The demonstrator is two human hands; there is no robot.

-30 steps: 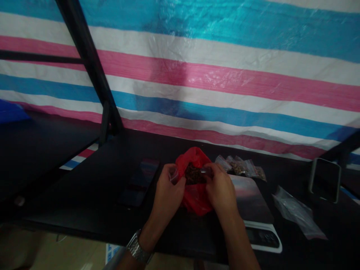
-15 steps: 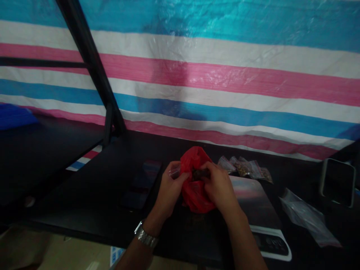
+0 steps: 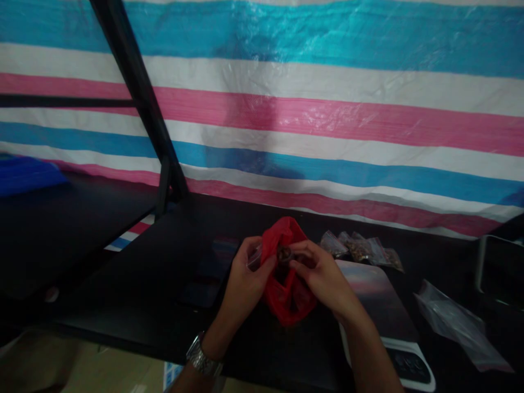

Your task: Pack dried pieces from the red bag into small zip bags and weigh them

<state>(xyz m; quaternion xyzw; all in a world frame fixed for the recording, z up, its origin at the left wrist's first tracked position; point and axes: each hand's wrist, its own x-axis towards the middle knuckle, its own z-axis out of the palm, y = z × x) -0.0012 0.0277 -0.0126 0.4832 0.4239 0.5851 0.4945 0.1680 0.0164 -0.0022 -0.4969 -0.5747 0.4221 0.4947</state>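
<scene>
A crumpled red plastic bag stands on the black table with its mouth open towards me. My left hand is closed on its left rim, and a small clear zip bag shows between those fingers. At the bag's mouth, my right hand pinches a dark brown, rounded piece with a hollow end; its exact kind is too blurred to tell. More brown stuff shows dimly inside the bag. Just right of the bag lies a kitchen scale with a metal plate, partly behind my right forearm.
Several small zip bags of brown bits lie behind the scale. Flat clear bags are to its right, near a framed device. A dark phone lies left of my hands. A black post rises at left before the striped sheet.
My right hand has turned and raised the brown piece, so its hollow end shows at the bag's mouth. The red bag's front has opened out lower. The camera view has shifted slightly.
</scene>
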